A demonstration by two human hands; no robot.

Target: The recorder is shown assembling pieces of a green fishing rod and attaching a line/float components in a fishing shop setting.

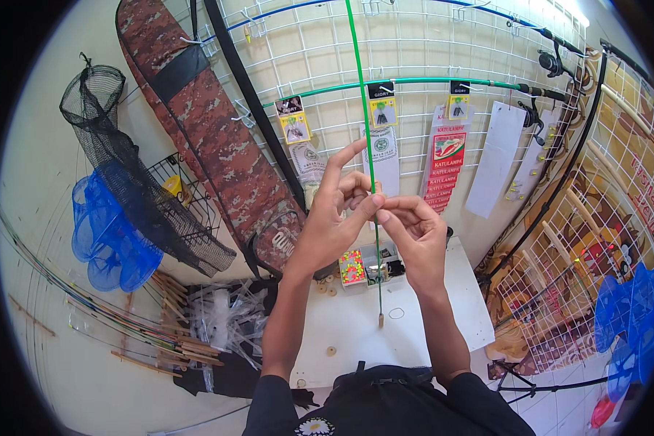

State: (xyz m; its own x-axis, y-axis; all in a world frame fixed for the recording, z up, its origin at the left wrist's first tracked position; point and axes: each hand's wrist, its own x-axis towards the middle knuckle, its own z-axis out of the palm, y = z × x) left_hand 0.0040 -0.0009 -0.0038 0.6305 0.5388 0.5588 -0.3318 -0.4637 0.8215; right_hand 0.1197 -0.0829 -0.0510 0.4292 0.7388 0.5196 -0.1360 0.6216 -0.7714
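A person's dark sleeves and black waist bag [385, 378] fill the lower edge of the view, forearms rising from them over a small white table [356, 327]. Both hands meet above the table's far edge around a thin green fishing rod [370, 160], which stands nearly upright, its butt end hanging just above the middle of the tabletop and its upper part running out past the top of the frame. The left hand [334, 218] pinches the rod between thumb and middle fingers, index finger pointing up and free. The right hand [414, 232] closes its fingertips at the same spot on the rod, touching the left hand's fingertips; whether it grips the rod itself or something fine on it cannot be told. Near the table's far edge sits a clear compartment box [367, 265] of small coloured tackle, with a few small wooden beads [327, 287] scattered toward the left edge. The near half of the tabletop lies mostly bare. Behind, a white wire grid [429, 73] carries carded packets and horizontal rods. A camouflage rod bag [211, 138] leans at left beside a black net [123, 167] and blue net [109, 232]; bundled rods [152, 327] crowd the floor left of the table.
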